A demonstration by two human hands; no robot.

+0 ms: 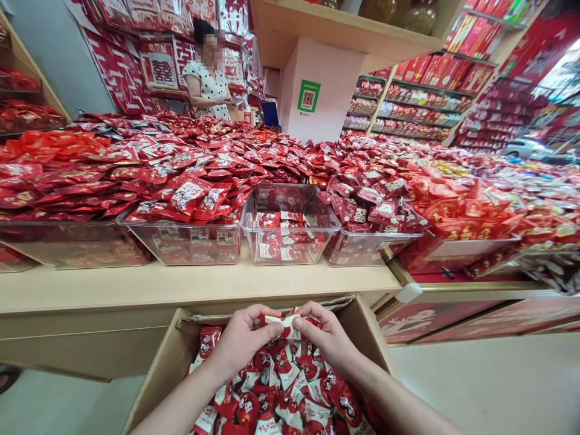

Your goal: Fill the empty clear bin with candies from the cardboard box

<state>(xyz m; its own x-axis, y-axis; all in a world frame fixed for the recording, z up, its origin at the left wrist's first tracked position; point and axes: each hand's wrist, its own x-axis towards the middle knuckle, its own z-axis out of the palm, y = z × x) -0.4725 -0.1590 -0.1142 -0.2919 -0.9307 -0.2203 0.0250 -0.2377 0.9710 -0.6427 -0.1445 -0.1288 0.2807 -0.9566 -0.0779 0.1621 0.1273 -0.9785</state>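
Between my two hands is a small red and white wrapped candy packet [286, 327], pinched from both sides. My left hand [247, 338] grips its left part with thumb and fingers, and my right hand [325, 336] grips the right part the same way. Both hands are over an open cardboard box [158, 356] filled with similar red and white packets [283, 368]. Just beyond, on the counter, stands a clear plastic bin [290, 244] partly filled with packets lying in rows.
Clear bins heaped with red packets line the counter [203, 290], including a full bin [181, 241] left and one with maroon packets [371, 241] right. A person [211, 78] stands behind the display. A pillar [324, 66] carries a QR sign under a wooden shelf [294, 30].
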